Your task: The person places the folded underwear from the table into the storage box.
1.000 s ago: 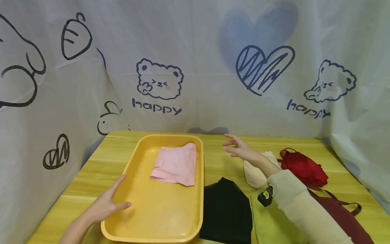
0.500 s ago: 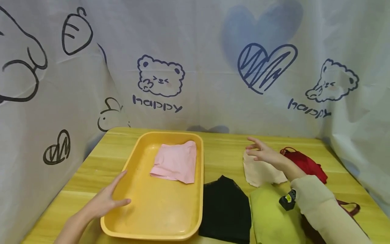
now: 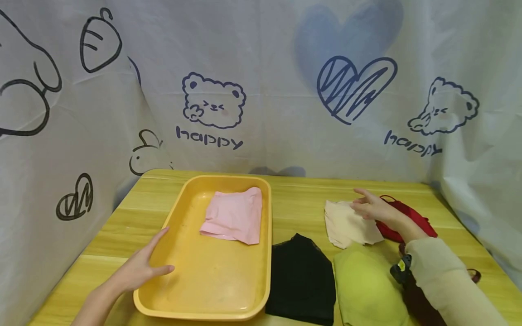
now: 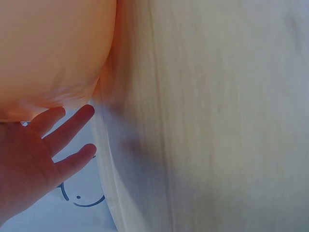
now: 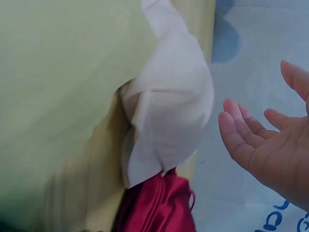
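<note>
My left hand (image 3: 136,267) rests at the left rim of a yellow plastic tray (image 3: 204,290), thumb over the rim and fingers along the outer side. Inside the tray, toward its far right, lies a folded pink cloth garment (image 3: 234,215). My right hand (image 3: 377,209) hovers empty over a cream cloth (image 3: 344,226) and the near side of a red satin pouch (image 3: 408,217). Its fingers are relaxed and loosely bent; in the right wrist view the palm (image 5: 280,154) faces the cream cloth with nothing in it.
Right of the tray lie a folded black cloth (image 3: 302,280) and a yellow-green cloth bundle (image 3: 367,285). A dark maroon item with a strap (image 3: 475,275) is partly hidden under the right sleeve. White sheets with drawings (image 3: 265,90) hang behind the wooden table (image 3: 302,199).
My right hand has moved right, from beside the tray to above the cream cloth and red pouch, uncovering more of the yellow-green cloth. My left hand stays at the tray.
</note>
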Demonstrator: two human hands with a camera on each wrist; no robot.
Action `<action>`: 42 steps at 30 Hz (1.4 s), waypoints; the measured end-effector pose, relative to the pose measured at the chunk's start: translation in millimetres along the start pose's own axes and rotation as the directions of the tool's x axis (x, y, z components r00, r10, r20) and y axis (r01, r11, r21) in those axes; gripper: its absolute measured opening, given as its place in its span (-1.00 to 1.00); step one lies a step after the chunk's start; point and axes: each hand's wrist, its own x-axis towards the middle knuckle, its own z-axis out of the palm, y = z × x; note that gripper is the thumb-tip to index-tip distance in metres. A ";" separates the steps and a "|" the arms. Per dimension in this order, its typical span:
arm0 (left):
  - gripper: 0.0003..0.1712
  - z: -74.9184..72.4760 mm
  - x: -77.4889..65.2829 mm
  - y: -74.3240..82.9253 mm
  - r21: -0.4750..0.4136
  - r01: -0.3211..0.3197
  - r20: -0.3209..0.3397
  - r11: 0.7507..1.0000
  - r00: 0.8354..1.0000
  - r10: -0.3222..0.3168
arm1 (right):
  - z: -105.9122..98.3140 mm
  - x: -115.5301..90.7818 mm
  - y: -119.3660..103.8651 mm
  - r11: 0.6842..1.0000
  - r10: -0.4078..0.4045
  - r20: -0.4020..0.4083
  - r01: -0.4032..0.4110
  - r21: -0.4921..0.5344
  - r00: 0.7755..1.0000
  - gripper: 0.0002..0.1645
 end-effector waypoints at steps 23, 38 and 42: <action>0.05 0.2 -0.3 0.7 0.002 -0.017 -0.022 1.000 1.000 0.017 | 1.7 16.2 35.4 0.960 0.133 -0.036 -0.138 -0.244 0.990 0.15; 0.04 -0.9 -1.2 -0.1 -0.002 -0.009 -0.011 1.000 1.000 0.009 | 17.5 18.4 24.7 0.937 0.220 -0.072 -0.231 -0.261 0.973 0.25; 0.04 -0.2 -0.9 -0.9 -0.009 0.005 0.000 1.000 1.000 -0.005 | 19.3 17.5 23.8 0.937 0.301 -0.046 -0.304 -0.173 0.953 0.28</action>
